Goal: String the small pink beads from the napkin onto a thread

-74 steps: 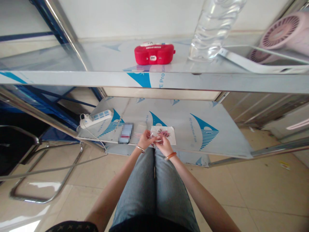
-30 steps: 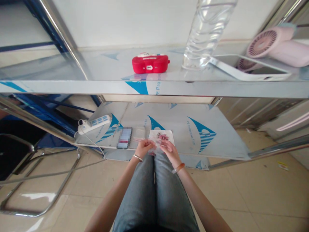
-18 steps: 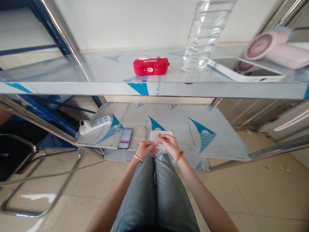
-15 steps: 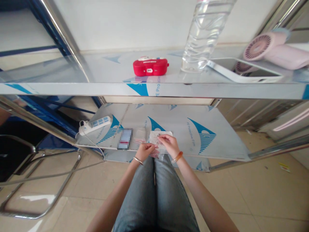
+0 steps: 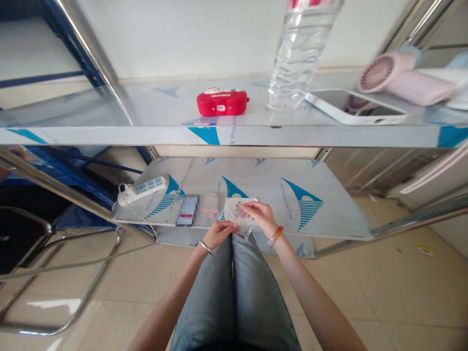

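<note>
Two bare hands work close together over the front edge of a lower metal shelf (image 5: 263, 183) covered in film with blue triangular prints. The left hand (image 5: 216, 235), with a silver-coloured bangle (image 5: 206, 247) at its wrist, has thumb and fingers pressed together on a thin, clear plastic bag (image 5: 239, 234). Some reddish pieces show through the plastic, too small to make out, and the bag hangs at the shelf's front edge, above the knees. The right hand (image 5: 263, 218), wearing an orange-brown bangle (image 5: 276, 235), reaches in from the other side, thumb and forefinger drawn together above a white, flat rectangular sheet (image 5: 230, 209). A tiny dark bit shows by those fingertips; whether they grip it, I cannot tell.

Left of the sheet lie transparent flat packets with pinkish ends (image 5: 210, 204), then a dark-edged phone with a pixelated screen (image 5: 187, 210) and a white power strip with blue sockets (image 5: 144, 190).

On the upper shelf (image 5: 146, 135) sit a red rounded case (image 5: 222, 104), a clear ridged plastic bottle (image 5: 298, 58), a white-framed device (image 5: 356, 114) and a pink handheld fan (image 5: 413, 85).
</note>
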A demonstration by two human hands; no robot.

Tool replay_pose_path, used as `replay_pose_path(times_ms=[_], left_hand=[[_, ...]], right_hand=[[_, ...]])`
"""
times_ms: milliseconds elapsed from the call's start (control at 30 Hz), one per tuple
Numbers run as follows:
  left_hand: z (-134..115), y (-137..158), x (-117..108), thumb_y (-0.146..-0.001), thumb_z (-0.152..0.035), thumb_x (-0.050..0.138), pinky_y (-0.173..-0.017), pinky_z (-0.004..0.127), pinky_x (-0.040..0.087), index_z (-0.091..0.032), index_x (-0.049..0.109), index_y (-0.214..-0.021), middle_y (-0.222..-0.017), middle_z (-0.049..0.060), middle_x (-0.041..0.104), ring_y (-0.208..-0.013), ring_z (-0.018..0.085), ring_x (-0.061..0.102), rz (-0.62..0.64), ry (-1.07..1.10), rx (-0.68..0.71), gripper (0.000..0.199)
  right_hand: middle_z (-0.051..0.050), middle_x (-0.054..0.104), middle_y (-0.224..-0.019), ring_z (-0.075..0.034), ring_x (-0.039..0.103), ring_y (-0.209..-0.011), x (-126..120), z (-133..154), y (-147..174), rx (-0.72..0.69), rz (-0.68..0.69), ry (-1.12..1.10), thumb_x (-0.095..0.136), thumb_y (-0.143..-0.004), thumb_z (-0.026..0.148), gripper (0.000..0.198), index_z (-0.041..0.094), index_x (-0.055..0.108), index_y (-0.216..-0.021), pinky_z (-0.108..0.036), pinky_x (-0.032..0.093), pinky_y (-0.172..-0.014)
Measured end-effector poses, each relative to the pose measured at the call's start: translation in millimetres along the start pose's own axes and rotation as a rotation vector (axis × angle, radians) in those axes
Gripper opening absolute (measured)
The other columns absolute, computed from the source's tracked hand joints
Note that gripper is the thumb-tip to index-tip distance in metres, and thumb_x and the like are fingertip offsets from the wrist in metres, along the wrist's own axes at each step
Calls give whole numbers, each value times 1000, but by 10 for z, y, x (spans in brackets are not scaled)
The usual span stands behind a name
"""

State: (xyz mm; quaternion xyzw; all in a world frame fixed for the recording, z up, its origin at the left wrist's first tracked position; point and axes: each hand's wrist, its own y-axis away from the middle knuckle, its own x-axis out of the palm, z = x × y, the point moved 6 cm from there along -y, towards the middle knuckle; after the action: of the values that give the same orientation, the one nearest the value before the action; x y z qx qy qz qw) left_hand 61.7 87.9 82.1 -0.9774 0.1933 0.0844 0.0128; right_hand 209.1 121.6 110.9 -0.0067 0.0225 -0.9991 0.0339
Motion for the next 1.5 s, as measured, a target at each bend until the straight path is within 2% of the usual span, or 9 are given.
replay_pose_path(times_ms=[200, 367, 467, 667, 867, 1000, 1133, 1333, 1500], left_hand=[[-35, 23, -17, -78, -56, 53, -72, 28, 49, -13, 70, -72, -74, 7, 71, -73, 18, 64, -37, -56, -6, 47], [-219, 0, -163, -74, -44, 65, -70, 25, 48, -14, 67, -90, -84, 7, 69, -76, 16, 62, -201, -46, 91, 34], [-330, -57, -220, -76, -42, 63, -67, 23, 47, -13, 65, -85, -77, 5, 67, -71, 13, 61, -264, 55, 120, 31], [-444, -146, -135, -74, -44, 64, -62, 23, 46, -13, 63, -81, -72, 4, 66, -65, 12, 60, -198, 161, 125, 31], [-411, -166, -90, -75, -42, 64, -63, 21, 44, -13, 60, -76, -69, 2, 63, -65, 11, 58, -193, 149, 131, 29], [-362, -190, -185, -74, -43, 63, -60, 21, 42, -13, 60, -75, -66, 1, 61, -62, 10, 56, -280, 115, 116, 30], [-334, -200, -254, -75, -43, 62, -62, 22, 44, -13, 60, -78, -69, 3, 62, -65, 12, 58, -298, 100, 97, 30], [-414, -156, -294, -75, -41, 63, -61, 21, 43, -14, 63, -79, -72, 3, 64, -65, 12, 56, -311, -61, 115, 28], [-481, -153, -307, -76, -40, 62, -59, 21, 41, -14, 64, -75, -67, 1, 63, -61, 10, 53, -361, -101, 138, 26]], right_hand=[[-4, 67, -70, -15, 60, -63, -27, 37, 11, -53, -30, 4, 70, -66, 45, 29, 17, 68, -74, -27, 48, -60], [-4, 68, -76, -17, 62, -70, 50, 115, 49, -73, 74, 54, 70, -68, 43, 27, 18, 68, -75, -28, 49, -66], [-4, 68, -75, -17, 62, -71, 99, 168, 80, -84, 131, 72, 68, -69, 43, 25, 18, 68, -74, -28, 49, -67], [-4, 68, -77, -18, 62, -71, 69, 135, 108, -74, 138, 64, 66, -71, 47, 29, 19, 68, -77, -29, 49, -64], [-5, 69, -85, -19, 63, -81, 51, 65, 133, -98, 175, 75, 67, -71, 48, 30, 19, 68, -78, -32, 49, -75], [-6, 68, -86, -20, 62, -82, -12, 31, 145, -78, 138, 98, 68, -70, 46, 30, 18, 67, -80, -32, 48, -75], [-7, 69, -88, -20, 62, -81, -61, 35, 134, -77, 54, 133, 67, -71, 46, 30, 18, 67, -81, -32, 48, -73], [-6, 68, -82, -21, 61, -77, -10, 63, 95, -113, 30, 137, 68, -69, 49, 32, 19, 67, -78, -32, 48, -70], [-6, 68, -81, -19, 60, -76, 0, 58, 79, -110, 8, 112, 67, -70, 49, 32, 19, 66, -79, -30, 47, -68]])
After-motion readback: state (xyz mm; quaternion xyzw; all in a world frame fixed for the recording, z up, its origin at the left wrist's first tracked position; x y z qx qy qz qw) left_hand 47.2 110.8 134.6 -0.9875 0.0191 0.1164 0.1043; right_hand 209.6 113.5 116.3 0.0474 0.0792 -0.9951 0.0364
